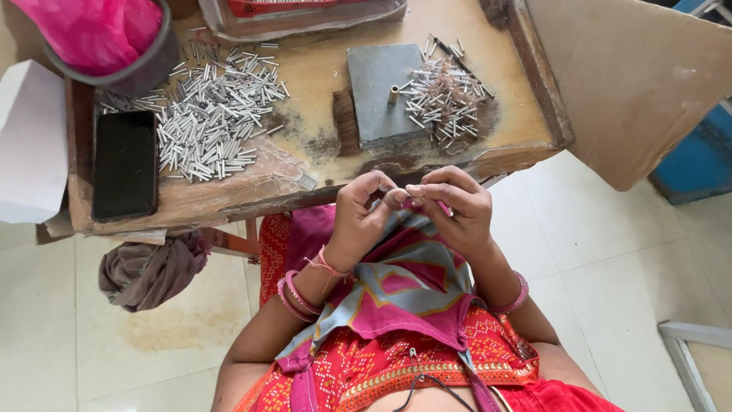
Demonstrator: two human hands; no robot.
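My left hand (364, 210) and my right hand (455, 207) meet just below the front edge of a low wooden work table (320, 69), fingertips pinched together on a small thin metal piece (399, 191) that is mostly hidden by the fingers. A large heap of short silver metal tubes (210, 114) lies on the table's left half. A smaller pile of tubes and pins (446, 95) lies at the right, beside a grey square block (379, 88) with one small tube standing on it.
A black phone (125, 164) lies at the table's left edge. A dark round container with pink plastic (103, 34) stands at the back left. A grey-brown cloth (152, 271) hangs below the table. Cardboard (633, 76) leans at right over the tiled floor.
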